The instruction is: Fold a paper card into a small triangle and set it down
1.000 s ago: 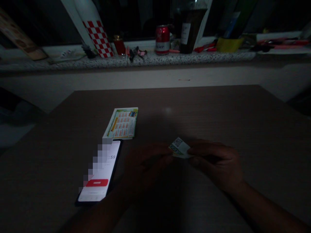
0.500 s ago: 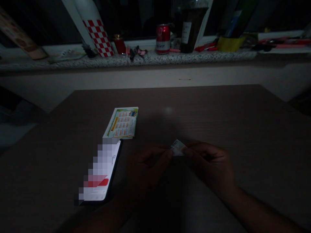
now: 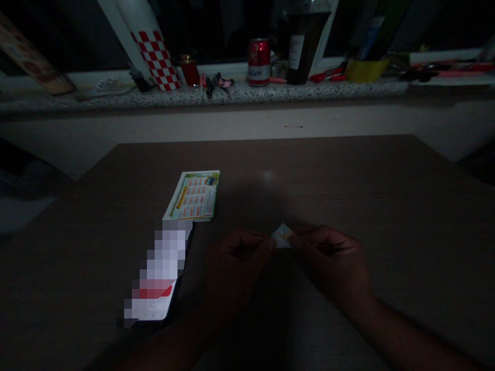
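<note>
One small folded paper [image 3: 283, 238], below the frame's centre, is pinched by the left hand [image 3: 237, 263] and right hand [image 3: 334, 260] over a dim, wood-grained table [image 3: 328, 175]. Across the top, a speckled sill [image 3: 240, 97] bears a red can [image 3: 259, 62], its lettering blurred; the card [image 3: 197, 196] at centre-left has illegible print.
</note>
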Available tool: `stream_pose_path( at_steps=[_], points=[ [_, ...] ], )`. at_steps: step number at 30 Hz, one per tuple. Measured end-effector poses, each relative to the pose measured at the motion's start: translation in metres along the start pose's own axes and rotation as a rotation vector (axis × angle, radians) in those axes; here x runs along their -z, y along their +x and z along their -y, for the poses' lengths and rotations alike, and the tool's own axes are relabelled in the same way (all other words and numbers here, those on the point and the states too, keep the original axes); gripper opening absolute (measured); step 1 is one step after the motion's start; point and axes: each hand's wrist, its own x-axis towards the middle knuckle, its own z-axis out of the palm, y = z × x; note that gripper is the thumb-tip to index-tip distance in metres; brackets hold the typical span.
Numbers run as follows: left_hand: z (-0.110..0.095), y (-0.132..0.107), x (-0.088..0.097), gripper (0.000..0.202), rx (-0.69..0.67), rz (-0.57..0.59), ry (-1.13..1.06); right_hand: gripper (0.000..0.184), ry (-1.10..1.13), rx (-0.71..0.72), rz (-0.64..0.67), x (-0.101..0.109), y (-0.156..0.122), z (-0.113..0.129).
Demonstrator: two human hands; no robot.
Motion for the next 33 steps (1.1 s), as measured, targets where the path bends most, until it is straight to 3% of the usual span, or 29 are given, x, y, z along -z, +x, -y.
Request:
stream_pose_path(
  at_steps=[14,20,24,33],
  points=[
    [-0.003,0.003,0.002,0.012,0.045,0.051,-0.002,0.015,-0.041,0.040,0.043,0.002,0.001,0.002],
    [0.001,0.008,0.008,0.018,0.027,0.181,-0.018,0.013,-0.148,0.120,0.124,0.004,0.000,0.004],
    [0.001,0.009,0.011,0.009,-0.015,0.258,0.015,0.012,-0.201,0.148,0.192,0.005,0.000,0.006],
    [-0.005,0.008,0.009,0.012,-0.075,0.275,0.170,0.012,-0.177,0.096,0.152,0.005,0.003,0.007]
  ],
)
